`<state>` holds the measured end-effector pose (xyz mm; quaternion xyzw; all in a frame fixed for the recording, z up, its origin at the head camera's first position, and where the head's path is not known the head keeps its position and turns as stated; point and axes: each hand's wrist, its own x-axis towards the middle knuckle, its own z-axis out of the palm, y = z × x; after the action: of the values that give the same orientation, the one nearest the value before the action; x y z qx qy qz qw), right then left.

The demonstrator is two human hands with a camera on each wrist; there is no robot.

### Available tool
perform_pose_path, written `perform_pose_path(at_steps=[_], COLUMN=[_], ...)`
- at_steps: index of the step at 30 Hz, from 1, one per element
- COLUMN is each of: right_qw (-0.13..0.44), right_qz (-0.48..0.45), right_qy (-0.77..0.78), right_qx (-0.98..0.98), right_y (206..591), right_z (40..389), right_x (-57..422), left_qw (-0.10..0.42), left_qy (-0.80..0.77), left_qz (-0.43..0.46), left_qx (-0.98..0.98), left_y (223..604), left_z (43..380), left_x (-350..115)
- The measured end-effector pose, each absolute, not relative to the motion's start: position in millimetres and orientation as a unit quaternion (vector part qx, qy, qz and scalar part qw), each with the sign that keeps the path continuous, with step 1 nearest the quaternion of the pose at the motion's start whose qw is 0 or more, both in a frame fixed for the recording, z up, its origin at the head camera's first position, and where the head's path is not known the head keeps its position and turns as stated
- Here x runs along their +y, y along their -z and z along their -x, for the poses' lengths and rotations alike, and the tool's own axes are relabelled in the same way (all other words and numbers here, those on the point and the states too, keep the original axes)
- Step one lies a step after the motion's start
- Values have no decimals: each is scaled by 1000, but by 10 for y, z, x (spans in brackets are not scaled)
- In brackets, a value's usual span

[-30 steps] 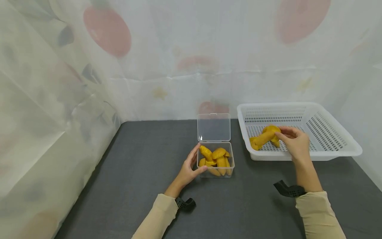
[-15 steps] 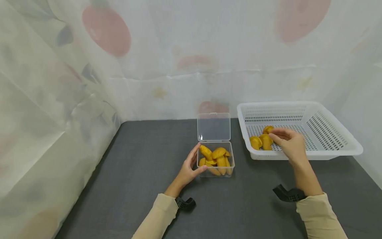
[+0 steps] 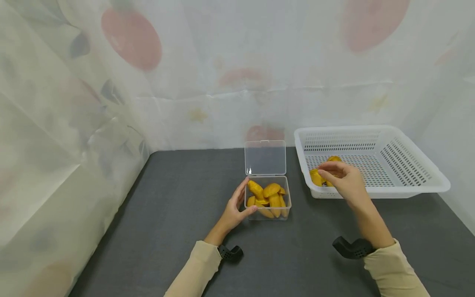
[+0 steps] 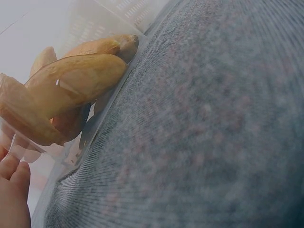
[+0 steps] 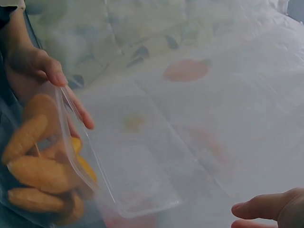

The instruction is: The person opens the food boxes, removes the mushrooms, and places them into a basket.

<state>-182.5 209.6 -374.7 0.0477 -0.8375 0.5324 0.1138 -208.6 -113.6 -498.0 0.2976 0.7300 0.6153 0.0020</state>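
Observation:
My left hand (image 3: 234,211) holds the near left corner of a clear plastic box (image 3: 268,177), thumb at the front rim and fingers along the left side. Several yellow mushrooms (image 3: 274,198) lie jumbled in the box, and its lid (image 3: 265,157) stands raised at the back. Over the front left of a white basket, my right hand (image 3: 345,179) has its fingertips beside a yellow mushroom (image 3: 316,177). Nothing shows between thumb and finger of the right hand (image 5: 270,207) in the right wrist view. Its fingers partly cover the other mushrooms (image 3: 334,158) there.
The white slotted basket (image 3: 404,190) stands at the back right of the dark grey tabletop (image 3: 185,198). A printed curtain (image 3: 208,62) hangs behind the table and along its left side.
My right hand has come away from a mushroom in the basket and shifted left. That mushroom has turned from slanting to lying stem towards me. My left hand and the box have stayed put.

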Motion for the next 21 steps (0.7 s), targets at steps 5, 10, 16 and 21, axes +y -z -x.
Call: perform_pose_path(at_steps=[5,10,16,21], right_qw=[100,68,39,24], right_qz=[-86,-88,-99,-114], right_qy=[-544,-548,-532,-532], right_qx=[-828,-829,-840,-839], right_y=[3760,3771,3773,3812], right_z=[1816,1792,1764,1778], right_x=[1946,1811,1642,1529], left_qw=[4,8,11,10], left_qy=[-611,-610,-613,-616], left_qz=[-294,-287,-285,-288], left_qx=[735,739,736,733], left_y=[4991,4992,4996,4988], left_z=[2100,2105,2109,2097], left_x=[-1140,-1140,-1135,-1133])
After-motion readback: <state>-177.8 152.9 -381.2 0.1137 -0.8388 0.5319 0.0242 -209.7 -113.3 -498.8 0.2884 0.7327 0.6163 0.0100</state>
